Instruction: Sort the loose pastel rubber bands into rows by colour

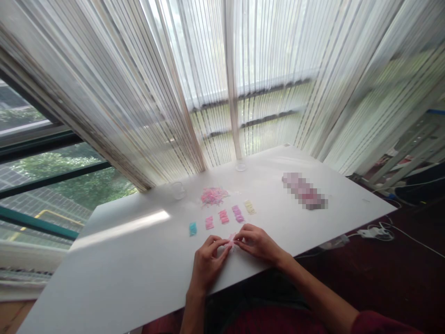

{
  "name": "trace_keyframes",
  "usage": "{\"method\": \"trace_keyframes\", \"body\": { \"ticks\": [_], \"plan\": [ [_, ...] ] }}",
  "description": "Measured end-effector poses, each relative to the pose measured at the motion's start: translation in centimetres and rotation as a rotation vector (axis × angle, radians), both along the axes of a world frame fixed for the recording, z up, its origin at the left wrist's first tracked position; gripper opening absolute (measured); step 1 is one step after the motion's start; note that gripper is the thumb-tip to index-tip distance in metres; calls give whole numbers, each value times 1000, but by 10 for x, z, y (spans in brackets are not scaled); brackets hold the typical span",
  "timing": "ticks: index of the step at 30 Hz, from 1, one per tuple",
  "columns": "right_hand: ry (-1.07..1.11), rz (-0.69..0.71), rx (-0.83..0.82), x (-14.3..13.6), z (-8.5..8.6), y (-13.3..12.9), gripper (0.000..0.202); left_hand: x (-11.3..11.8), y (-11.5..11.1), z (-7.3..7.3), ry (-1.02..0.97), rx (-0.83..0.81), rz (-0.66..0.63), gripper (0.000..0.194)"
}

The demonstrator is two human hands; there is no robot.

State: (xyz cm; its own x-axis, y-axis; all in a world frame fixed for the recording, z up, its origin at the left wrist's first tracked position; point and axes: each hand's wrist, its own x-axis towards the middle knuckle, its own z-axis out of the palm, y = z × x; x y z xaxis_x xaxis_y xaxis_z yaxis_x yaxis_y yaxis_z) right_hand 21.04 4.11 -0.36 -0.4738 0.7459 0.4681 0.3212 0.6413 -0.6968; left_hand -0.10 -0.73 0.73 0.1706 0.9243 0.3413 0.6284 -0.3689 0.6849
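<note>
Left hand (pixel 207 262): thumb and index finger pinched nearly together on a small pale pink piece (pixel 232 240). Right hand (pixel 260 244): thumb and index finger likewise pinched on it. The piece sits between both hands, near the front edge of the white table (pixel 139 273). Beyond it: a row of five flat bundles, teal (pixel 193 228) to yellow (pixel 249 207), and a multicoloured strip pile (pixel 213 196). Pixelation masks any print on the pink item (pixel 303 190) at right.

Over the white tabletop (pixel 121 273), the left hand (pixel 208 262) and the right hand (pixel 260 242) are pinching a small pink piece (pixel 232 239) between their fingertips. Five small coloured bundles (pixel 223 216) are lying in a row beyond, a loose pink heap (pixel 213 196) is sitting behind them, and striped curtains (pixel 271 41) are hanging past the far edge.
</note>
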Motion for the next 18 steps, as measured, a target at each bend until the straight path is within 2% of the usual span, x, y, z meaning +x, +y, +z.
{"method": "trace_keyframes", "body": {
  "ticks": [18],
  "plan": [
    [-5, -44, -7, -1, 3, -1, 9, 1, 0, 2, 18, 15, 29, 15]
  ]
}}
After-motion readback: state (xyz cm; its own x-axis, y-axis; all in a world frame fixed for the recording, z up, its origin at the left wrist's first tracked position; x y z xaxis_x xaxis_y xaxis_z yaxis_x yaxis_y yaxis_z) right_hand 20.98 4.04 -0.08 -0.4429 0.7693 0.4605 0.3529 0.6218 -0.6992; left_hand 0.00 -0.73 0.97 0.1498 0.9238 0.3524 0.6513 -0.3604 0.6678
